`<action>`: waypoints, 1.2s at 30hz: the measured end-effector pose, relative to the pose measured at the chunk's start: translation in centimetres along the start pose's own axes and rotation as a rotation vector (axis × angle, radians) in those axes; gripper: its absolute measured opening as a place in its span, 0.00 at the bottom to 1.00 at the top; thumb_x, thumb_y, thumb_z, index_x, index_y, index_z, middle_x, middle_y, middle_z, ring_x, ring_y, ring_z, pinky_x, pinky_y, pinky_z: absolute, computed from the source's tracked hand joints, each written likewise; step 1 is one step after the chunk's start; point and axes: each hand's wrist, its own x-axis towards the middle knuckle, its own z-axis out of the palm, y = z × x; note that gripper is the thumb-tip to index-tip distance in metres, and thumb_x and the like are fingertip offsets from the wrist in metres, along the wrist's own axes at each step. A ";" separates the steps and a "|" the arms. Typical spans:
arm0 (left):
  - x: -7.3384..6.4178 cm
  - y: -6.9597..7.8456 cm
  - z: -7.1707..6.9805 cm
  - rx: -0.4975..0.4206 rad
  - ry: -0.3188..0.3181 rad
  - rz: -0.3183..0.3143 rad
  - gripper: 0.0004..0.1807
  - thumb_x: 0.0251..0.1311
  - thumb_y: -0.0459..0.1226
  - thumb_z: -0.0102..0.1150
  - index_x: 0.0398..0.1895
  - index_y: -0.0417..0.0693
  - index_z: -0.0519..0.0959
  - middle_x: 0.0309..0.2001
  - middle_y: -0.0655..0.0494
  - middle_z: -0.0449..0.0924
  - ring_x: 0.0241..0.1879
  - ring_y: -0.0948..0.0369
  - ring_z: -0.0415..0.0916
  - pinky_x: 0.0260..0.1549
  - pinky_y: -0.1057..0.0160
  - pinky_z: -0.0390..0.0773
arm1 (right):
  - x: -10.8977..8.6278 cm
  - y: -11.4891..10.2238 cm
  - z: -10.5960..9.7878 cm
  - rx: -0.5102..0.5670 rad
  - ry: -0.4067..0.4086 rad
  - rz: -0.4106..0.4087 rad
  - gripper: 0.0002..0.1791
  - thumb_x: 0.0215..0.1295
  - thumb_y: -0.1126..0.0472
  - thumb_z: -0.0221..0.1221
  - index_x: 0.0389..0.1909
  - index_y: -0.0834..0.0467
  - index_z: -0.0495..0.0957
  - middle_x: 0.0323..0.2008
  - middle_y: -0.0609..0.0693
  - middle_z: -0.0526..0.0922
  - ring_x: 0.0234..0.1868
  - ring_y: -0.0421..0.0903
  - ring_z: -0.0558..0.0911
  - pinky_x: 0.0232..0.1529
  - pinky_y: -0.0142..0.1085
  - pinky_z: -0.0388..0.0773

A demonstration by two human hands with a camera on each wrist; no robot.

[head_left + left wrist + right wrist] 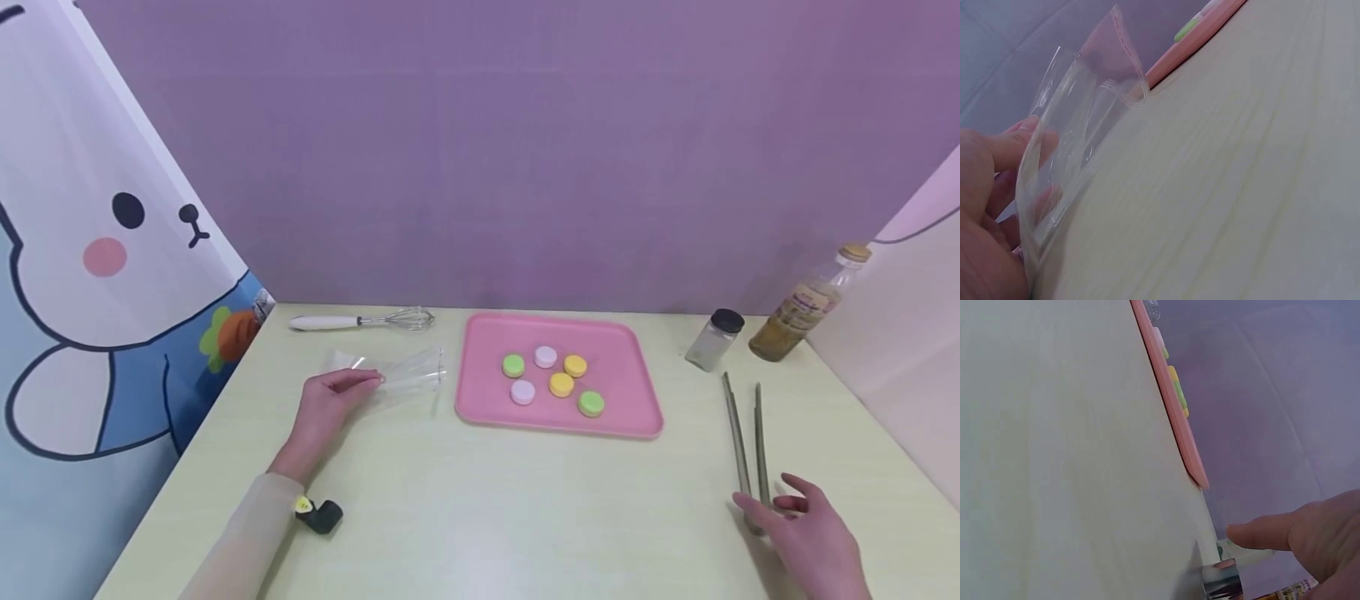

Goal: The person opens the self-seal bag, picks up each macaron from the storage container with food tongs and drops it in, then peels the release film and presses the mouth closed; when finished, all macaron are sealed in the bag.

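1. The left hand [330,404] is pinching the near edge of a clear, soft plastic bag [412,375] between thumb and fingers; in the left wrist view a fingertip is showing through the film.
2. The bag is extending rightward over the left part of a pale, wood-grained table [450,517], its far end lying just beside the tray.
3. The right hand [813,525] is hovering about the near end of a pair of long, slender metal tongs [737,437], thumb and loosely bent fingers standing apart. In the right wrist view a gap is showing between thumb and metal; whether the other fingers are touching the tongs cannot be told.
4. The tongs are occupying the right side of the table, their two arms diverging and pointing away from the person.
5. A pink, rectangular, round-cornered tray [480,342] is lying between the hands, holding six small round pieces: two green [513,365], two lilac [546,357] and two yellow [561,384].
6. A white-handled wire whisk [360,321] is lying behind the bag.
7. A clear, black-lidded jar [714,340] and a cork-topped, labelled bottle of amber liquid [810,304] are standing beyond the tongs.
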 end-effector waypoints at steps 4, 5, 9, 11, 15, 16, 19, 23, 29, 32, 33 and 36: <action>-0.5 1.4 0.1 0.001 -0.008 -0.011 0.14 0.63 0.33 0.69 0.50 0.33 0.84 0.49 0.42 0.86 0.55 0.61 0.79 0.52 0.75 0.75 | 0.8 -0.4 0.0 0.006 0.003 0.000 0.55 0.65 0.35 0.63 0.74 0.73 0.52 0.55 0.67 0.76 0.41 0.50 0.83 0.31 0.32 0.76; -0.3 1.0 0.1 -0.002 -0.007 -0.012 0.14 0.63 0.33 0.69 0.50 0.33 0.84 0.49 0.43 0.86 0.54 0.62 0.79 0.52 0.76 0.75 | 1.1 -0.5 0.1 0.005 0.010 -0.004 0.55 0.65 0.36 0.63 0.73 0.73 0.52 0.54 0.67 0.76 0.41 0.49 0.82 0.30 0.32 0.76; 0.7 -1.1 0.0 -0.008 -0.001 -0.023 0.15 0.62 0.37 0.71 0.50 0.39 0.85 0.49 0.48 0.86 0.56 0.63 0.78 0.54 0.76 0.74 | 1.9 -0.9 0.4 -0.011 0.030 -0.021 0.53 0.65 0.38 0.64 0.71 0.75 0.55 0.52 0.71 0.77 0.43 0.57 0.82 0.32 0.36 0.76; 0.8 -1.5 -0.1 -0.008 0.000 -0.022 0.16 0.62 0.39 0.72 0.50 0.41 0.86 0.50 0.50 0.87 0.57 0.63 0.78 0.55 0.76 0.73 | 2.3 -1.1 0.4 -0.022 0.028 -0.030 0.52 0.66 0.39 0.64 0.70 0.76 0.55 0.52 0.72 0.77 0.46 0.60 0.81 0.35 0.38 0.75; 0.8 -1.6 -0.1 -0.016 0.004 -0.013 0.17 0.61 0.41 0.72 0.50 0.42 0.86 0.50 0.50 0.87 0.59 0.61 0.77 0.56 0.75 0.73 | 2.6 -1.1 0.4 -0.026 0.021 -0.052 0.48 0.68 0.42 0.63 0.68 0.77 0.57 0.51 0.72 0.77 0.43 0.59 0.81 0.33 0.38 0.76; 0.8 -1.6 -0.1 -0.018 0.005 -0.011 0.17 0.61 0.41 0.72 0.50 0.42 0.86 0.50 0.50 0.87 0.59 0.61 0.77 0.56 0.75 0.73 | 2.6 -1.0 0.4 -0.024 0.022 -0.057 0.46 0.69 0.44 0.62 0.68 0.77 0.58 0.51 0.72 0.77 0.42 0.58 0.81 0.31 0.37 0.76; 0.7 -1.6 0.0 -0.019 0.005 -0.013 0.18 0.61 0.41 0.72 0.50 0.42 0.86 0.50 0.50 0.87 0.58 0.61 0.77 0.56 0.75 0.73 | 2.5 -1.0 0.5 -0.016 0.040 -0.065 0.39 0.70 0.50 0.60 0.66 0.77 0.61 0.50 0.72 0.77 0.40 0.55 0.81 0.27 0.35 0.77; 0.7 -1.7 0.0 -0.019 0.003 -0.028 0.17 0.61 0.41 0.72 0.50 0.42 0.86 0.50 0.50 0.86 0.58 0.62 0.77 0.55 0.75 0.74 | 2.2 -1.1 0.6 -0.010 0.070 -0.065 0.33 0.70 0.55 0.58 0.65 0.75 0.64 0.50 0.72 0.77 0.41 0.57 0.81 0.28 0.34 0.76; 0.6 -1.7 0.0 -0.016 -0.002 -0.029 0.17 0.62 0.41 0.71 0.50 0.43 0.86 0.51 0.51 0.86 0.58 0.61 0.77 0.55 0.73 0.75 | 1.8 -1.2 0.6 -0.005 0.112 -0.073 0.32 0.72 0.57 0.53 0.66 0.77 0.62 0.51 0.76 0.73 0.41 0.60 0.79 0.26 0.35 0.75; 0.6 -1.7 0.0 -0.004 -0.001 -0.028 0.17 0.62 0.43 0.72 0.50 0.44 0.86 0.50 0.52 0.87 0.57 0.61 0.77 0.55 0.72 0.75 | 1.6 -0.9 0.4 -0.011 0.137 -0.087 0.31 0.72 0.58 0.51 0.65 0.78 0.63 0.49 0.75 0.73 0.41 0.60 0.76 0.26 0.35 0.74; 0.6 -1.7 0.0 -0.002 -0.001 -0.027 0.17 0.62 0.43 0.72 0.50 0.43 0.86 0.50 0.52 0.87 0.57 0.61 0.77 0.55 0.72 0.75 | 1.6 -0.8 0.4 -0.011 0.140 -0.091 0.30 0.72 0.58 0.51 0.64 0.78 0.63 0.48 0.74 0.73 0.42 0.60 0.75 0.26 0.36 0.74; 0.5 -1.6 0.0 0.001 0.002 -0.024 0.17 0.61 0.43 0.72 0.49 0.43 0.87 0.50 0.52 0.87 0.56 0.60 0.78 0.54 0.71 0.75 | 1.4 -0.6 0.2 -0.019 0.134 -0.101 0.30 0.73 0.59 0.50 0.64 0.79 0.62 0.49 0.75 0.70 0.46 0.64 0.71 0.33 0.42 0.73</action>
